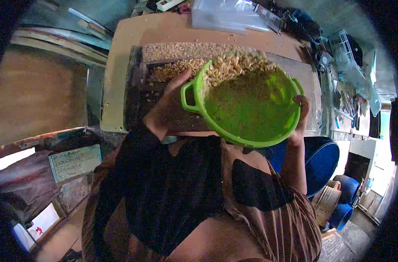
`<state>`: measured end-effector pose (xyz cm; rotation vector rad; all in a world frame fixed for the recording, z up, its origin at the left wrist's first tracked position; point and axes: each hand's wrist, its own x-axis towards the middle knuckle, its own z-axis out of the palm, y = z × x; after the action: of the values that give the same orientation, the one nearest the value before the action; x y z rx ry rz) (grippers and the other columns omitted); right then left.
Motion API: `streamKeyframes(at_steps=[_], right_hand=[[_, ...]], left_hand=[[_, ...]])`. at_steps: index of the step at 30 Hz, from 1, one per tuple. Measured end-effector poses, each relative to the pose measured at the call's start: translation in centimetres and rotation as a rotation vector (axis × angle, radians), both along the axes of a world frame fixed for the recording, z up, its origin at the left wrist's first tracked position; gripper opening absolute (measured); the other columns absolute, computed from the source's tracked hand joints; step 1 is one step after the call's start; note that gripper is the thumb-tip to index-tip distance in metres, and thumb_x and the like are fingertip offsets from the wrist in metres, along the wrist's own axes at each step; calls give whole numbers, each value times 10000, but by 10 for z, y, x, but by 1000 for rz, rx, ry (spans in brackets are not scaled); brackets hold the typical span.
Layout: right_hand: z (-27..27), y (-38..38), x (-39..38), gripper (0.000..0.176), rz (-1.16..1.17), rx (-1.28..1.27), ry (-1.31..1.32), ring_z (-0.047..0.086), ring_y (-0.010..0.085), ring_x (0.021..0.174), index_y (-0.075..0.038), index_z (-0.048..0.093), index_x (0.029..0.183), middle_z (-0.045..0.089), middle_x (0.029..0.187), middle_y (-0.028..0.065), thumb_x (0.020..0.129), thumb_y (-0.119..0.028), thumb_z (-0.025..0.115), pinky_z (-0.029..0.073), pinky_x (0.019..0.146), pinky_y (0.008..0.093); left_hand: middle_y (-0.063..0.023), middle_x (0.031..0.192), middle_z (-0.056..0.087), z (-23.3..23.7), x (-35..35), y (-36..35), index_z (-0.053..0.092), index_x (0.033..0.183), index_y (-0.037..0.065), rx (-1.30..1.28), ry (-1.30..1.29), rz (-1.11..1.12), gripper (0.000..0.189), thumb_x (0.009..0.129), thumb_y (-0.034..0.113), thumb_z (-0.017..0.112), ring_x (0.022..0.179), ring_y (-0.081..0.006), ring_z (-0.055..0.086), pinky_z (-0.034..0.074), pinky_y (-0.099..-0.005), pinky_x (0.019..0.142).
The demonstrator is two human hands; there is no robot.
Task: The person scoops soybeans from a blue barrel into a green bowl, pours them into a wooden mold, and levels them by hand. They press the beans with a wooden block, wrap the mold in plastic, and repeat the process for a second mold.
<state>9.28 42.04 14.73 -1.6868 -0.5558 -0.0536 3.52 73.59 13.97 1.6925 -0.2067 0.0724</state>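
Observation:
A round green basin with two loop handles is tilted, its inside facing me. Pale nut-like pieces lie along its far side, and brownish crumbs cover much of its bottom. My right hand grips the basin's right rim near the handle. At the left, my left hand is raised beside the left handle; its fingers are partly hidden behind the basin. Beyond the basin, a dark wooden tray on the table holds more pieces, with a layer of paler pieces behind.
The wooden table has clear plastic bags at its back edge. Dark cables and tools lie at the back right. Blue barrels stand below on the right. A plastic crate is at the far right.

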Motion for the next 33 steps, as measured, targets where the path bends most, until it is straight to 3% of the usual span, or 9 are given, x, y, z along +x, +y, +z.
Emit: streamKeyframes(at_steps=[2,6,11,14,21,24,26,31,33], right_hand=[[13,1,7,783,175,4,-119,377,208,1015,-82,278,1138,341,1113,78,553,-348,725,313,881,352],[48,16,18,1082,248,138,52,339,246,1111,-96,174,1264,309,1241,113,429,-391,796,294,912,380],[73,45,31,560,-13,-298,-64,473,205,1003,-68,357,1187,490,1102,99,693,-28,619,390,837,308],[71,104,29,246,81,-524,-280,566,234,837,-30,520,984,572,918,143,774,-158,536,439,739,317],[7,198,55,271,419,-587,-544,545,309,857,-72,534,990,568,934,148,802,-240,432,430,751,383],[9,226,23,286,338,-1114,-261,537,288,891,-77,529,1008,562,967,148,798,-244,432,413,785,381],[-31,243,16,274,753,-448,-1162,536,296,871,-19,502,994,536,968,190,791,-181,415,429,748,344],[44,276,-47,246,663,-127,777,564,176,629,-54,565,808,579,739,86,837,-241,408,449,571,305],[30,301,-37,248,704,9,987,557,180,588,-63,556,776,573,700,78,839,-246,400,449,532,310]], left_hand=[[-109,946,557,12,3,-1,415,1090,-1,-613,333,-41,500,664,185,601,826,-190,561,445,-326,778],[-118,933,560,27,0,10,408,1094,-13,-662,519,34,518,664,208,594,804,-195,568,454,-332,768],[-109,856,561,37,-4,7,432,1051,-18,-742,312,110,470,657,198,567,749,-208,569,474,-319,689],[-111,919,524,37,-12,19,414,1069,-4,-653,346,187,497,633,177,569,806,-216,538,458,-315,699],[-125,1032,467,8,-35,37,263,1211,43,-716,331,420,690,613,53,608,883,-223,506,434,-323,744],[-130,1023,478,15,-45,37,244,1214,28,-719,273,549,685,632,21,605,884,-230,509,434,-332,749],[-131,1019,483,16,-55,34,238,1214,21,-697,247,646,679,642,14,603,886,-234,510,434,-336,751],[-65,933,549,34,-80,33,494,1026,11,-671,148,659,325,733,143,546,863,-163,527,429,-277,745],[-64,916,552,37,-82,37,495,1021,13,-657,136,723,327,729,149,552,850,-161,533,437,-272,728]])
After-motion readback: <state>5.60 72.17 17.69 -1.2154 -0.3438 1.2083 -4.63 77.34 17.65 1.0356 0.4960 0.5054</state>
